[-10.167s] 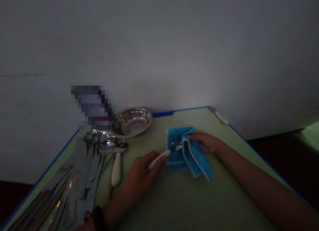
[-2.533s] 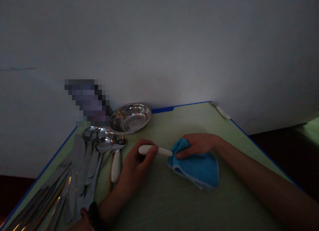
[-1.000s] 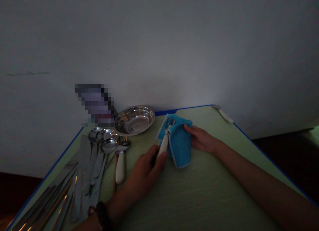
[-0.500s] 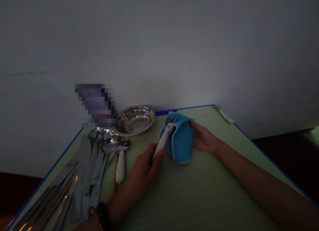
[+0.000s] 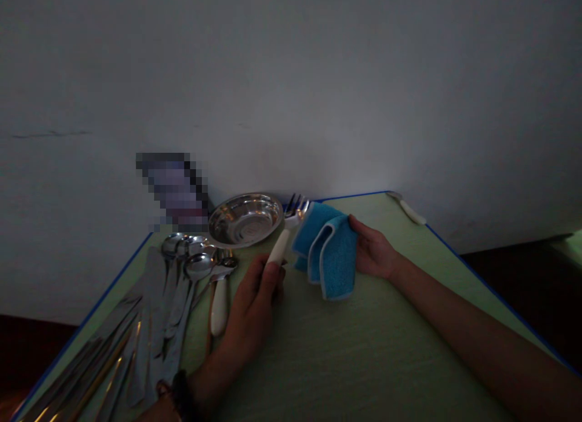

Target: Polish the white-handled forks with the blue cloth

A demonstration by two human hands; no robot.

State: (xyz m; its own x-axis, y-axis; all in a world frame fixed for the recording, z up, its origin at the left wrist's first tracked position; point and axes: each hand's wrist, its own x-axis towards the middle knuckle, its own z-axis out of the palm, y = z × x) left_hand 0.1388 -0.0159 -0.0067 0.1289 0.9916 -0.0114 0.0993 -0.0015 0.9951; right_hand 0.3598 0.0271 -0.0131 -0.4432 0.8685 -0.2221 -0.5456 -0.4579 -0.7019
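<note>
My left hand [image 5: 259, 294] is closed round the white handle of a fork [image 5: 278, 246], whose metal tines point up and away from me. Just right of the fork hangs a folded blue cloth [image 5: 339, 258] with pale edging. The cloth is pinched at its right side by my right hand [image 5: 375, 249], thumb on top and the other fingers partly hidden behind it. The fork's head stands beside the cloth's upper left edge; whether they touch I cannot tell.
A shiny metal bowl [image 5: 248, 222] stands at the back. Several spoons [image 5: 199, 265], knives [image 5: 154, 301] and a white-handled utensil [image 5: 220, 307] lie on the left. Another white-handled utensil [image 5: 411, 213] rests at the table's [image 5: 364, 349] back right edge. A blurred-out upright object [image 5: 175, 188] leans near the wall.
My left hand has drawn the fork left and out of the cloth's fold, so its tines are now beside the bowl. My right hand keeps the cloth in nearly the same place.
</note>
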